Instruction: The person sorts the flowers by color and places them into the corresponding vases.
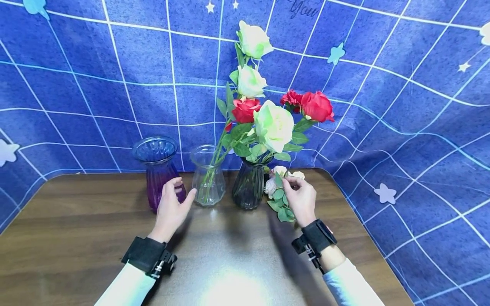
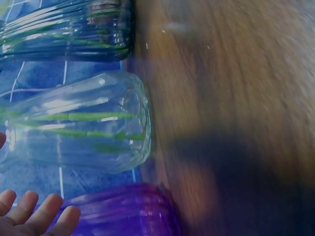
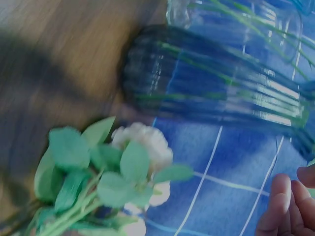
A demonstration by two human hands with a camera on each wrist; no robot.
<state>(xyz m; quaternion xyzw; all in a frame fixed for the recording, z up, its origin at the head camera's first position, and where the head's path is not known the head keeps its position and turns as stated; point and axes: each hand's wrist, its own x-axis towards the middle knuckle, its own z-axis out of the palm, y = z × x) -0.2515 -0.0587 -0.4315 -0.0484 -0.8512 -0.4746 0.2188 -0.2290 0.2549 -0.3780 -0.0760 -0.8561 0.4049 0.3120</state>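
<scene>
My left hand (image 1: 171,212) hovers before a blue-and-purple glass vase (image 1: 156,178) and a clear glass vase (image 1: 215,189), its thumb and fingers spread. The left wrist view shows its fingertips (image 2: 51,204) by the purple base. Green stems stand in the clear vase and rise to white and red roses. Further right, a dark glass vase (image 1: 248,191) also holds stems. My right hand (image 1: 302,202) is above a bunch of small white flowers (image 3: 142,142) lying on the table. Its loosely bent fingers (image 3: 275,206) hold nothing visible.
A wooden table (image 1: 88,238) carries everything, its back edge against a blue cloth (image 1: 95,85) with white grid lines. Large white roses (image 1: 273,126) and red flowers (image 1: 317,106) spread above the vases. Bright glare lies on the table's front middle.
</scene>
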